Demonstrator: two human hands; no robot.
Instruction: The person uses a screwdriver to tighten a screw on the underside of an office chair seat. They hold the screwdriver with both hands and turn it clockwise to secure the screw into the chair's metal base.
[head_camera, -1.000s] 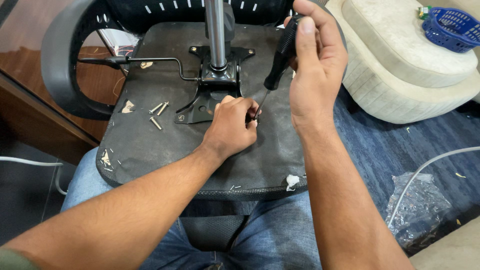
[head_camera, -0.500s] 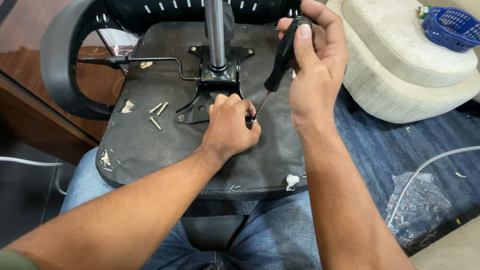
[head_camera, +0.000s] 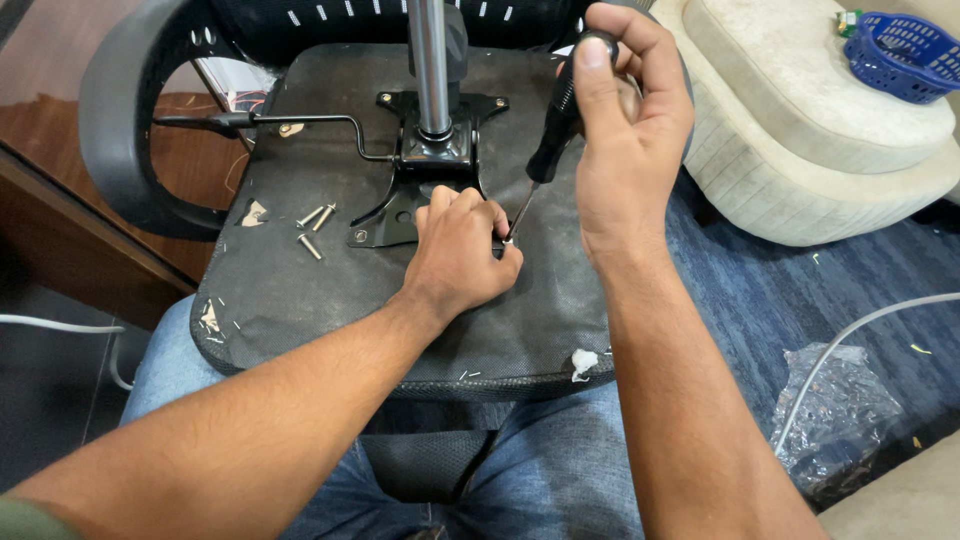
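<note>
- The right hand (head_camera: 628, 150) is clenched round the black, ribbed plastic handle of a slim steel-shafted screwdriver (head_camera: 553, 125), tilted — its tip comes down at the left hand's fingertips.
- The left hand (head_camera: 458, 250) is curled, pinching something at that tip; what it is stays hidden.
- Under both hands lies the upturned black chair seat (head_camera: 300, 310), matt fabric, with a black metal bracket (head_camera: 425, 170).
- Three short silver screws (head_camera: 312, 228) lie loose left of the left hand.
</note>
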